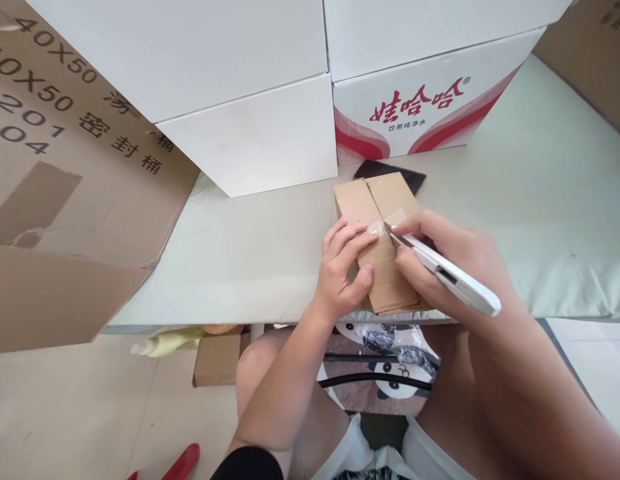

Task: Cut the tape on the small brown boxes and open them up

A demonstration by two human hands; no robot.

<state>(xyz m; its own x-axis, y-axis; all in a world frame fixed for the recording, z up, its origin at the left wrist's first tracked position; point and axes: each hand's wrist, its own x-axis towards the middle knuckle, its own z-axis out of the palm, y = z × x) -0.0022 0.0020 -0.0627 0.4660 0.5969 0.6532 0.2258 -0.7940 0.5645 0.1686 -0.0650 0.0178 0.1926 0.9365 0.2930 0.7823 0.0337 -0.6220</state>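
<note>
A small brown cardboard box (370, 200) lies near the front edge of a pale table (250, 253), with clear tape along its top seam. My left hand (343, 267) rests on the box's left side, fingers curled over it and pressing it down. My right hand (455, 257) grips a white utility knife (450, 273) like a pen. The blade tip touches the taped seam at the middle of the box, just beside my left fingertips.
Two large white cartons (250, 127) stand at the back of the table, the right one (415, 113) printed in red. A big brown carton (65, 200) leans at left. A dark flat item (415, 179) lies behind the small box. A small box (217, 360) sits on the floor.
</note>
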